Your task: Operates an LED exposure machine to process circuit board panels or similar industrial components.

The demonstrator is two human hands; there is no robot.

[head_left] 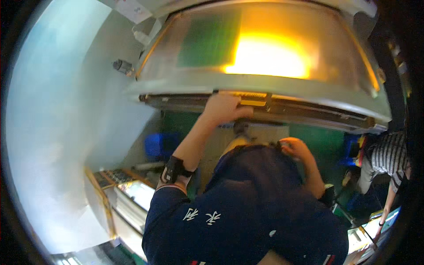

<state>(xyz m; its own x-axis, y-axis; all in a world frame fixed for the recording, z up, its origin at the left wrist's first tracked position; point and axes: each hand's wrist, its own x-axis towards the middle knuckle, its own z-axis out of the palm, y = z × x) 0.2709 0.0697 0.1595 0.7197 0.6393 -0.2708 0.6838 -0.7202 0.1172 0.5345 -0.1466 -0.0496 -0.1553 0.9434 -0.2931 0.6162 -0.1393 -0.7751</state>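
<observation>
In front of me a wide machine frame [375, 100] carries a translucent sheet, with a bright yellow-orange glow [271, 57] beneath it and a dark green rectangular panel [207, 42] beside the glow. My left hand [224, 108] is at the dark front rail [318, 114], left of the middle, next to a yellow label [254, 98]. Its fingers bend over the rail and seem to grip it; the picture is slightly smeared there. Close to my waist, away from the machine, my right hand [295, 147] has its fingers curled. Whatever it may hold is hidden.
A dark clamp-like fitting [123, 67] sticks out at the frame's left. Lower left stands a lit unit [134, 194] with a wooden edge. At the right, a person in a striped shirt [388, 152] bends over another lit surface [360, 238]. Blue objects [159, 145] sit lower down.
</observation>
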